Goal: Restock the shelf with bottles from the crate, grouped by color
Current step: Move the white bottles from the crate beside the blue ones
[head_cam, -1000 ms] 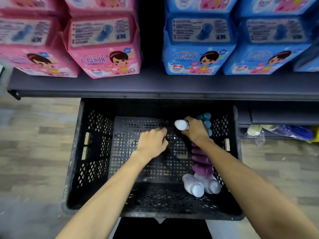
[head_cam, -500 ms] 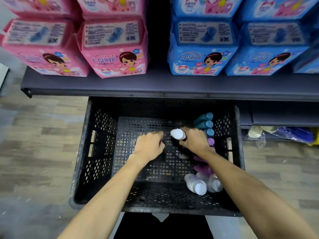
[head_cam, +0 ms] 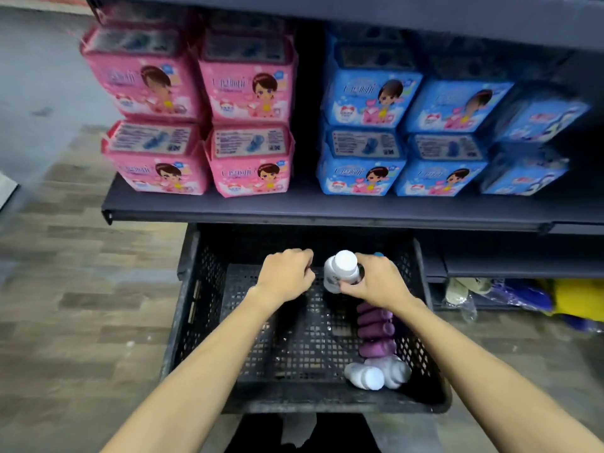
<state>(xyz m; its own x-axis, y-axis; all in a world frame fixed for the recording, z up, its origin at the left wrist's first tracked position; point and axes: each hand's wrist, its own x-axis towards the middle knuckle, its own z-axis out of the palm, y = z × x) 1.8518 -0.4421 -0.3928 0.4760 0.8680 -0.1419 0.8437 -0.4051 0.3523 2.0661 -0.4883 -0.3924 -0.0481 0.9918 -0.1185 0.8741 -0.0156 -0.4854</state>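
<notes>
Bottle [head_cam: 341, 268], white, cap up, gripped by right hand [head_cam: 376, 284] above black crate [head_cam: 327, 402], below shelf [head_cam: 294, 209]. Left hand [head_cam: 284, 277] curled just beside it; cannot tell whether it holds anything. Purple bottles [head_cam: 376, 331] lie along crate's right wall.

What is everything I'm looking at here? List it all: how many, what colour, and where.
pink packs: four, pink, stacked on the shelf's left
blue packs: about six, blue, on the shelf's right
shelf: one, dark, above the crate
crate: one, black, below the shelf
held bottle: one, white, in the right hand
purple bottles: several, purple, lying along the crate's right side
loose white bottles: two or three, white, in the crate's near right corner
left hand: fingers curled, over the crate
right hand: grips the held bottle
</notes>
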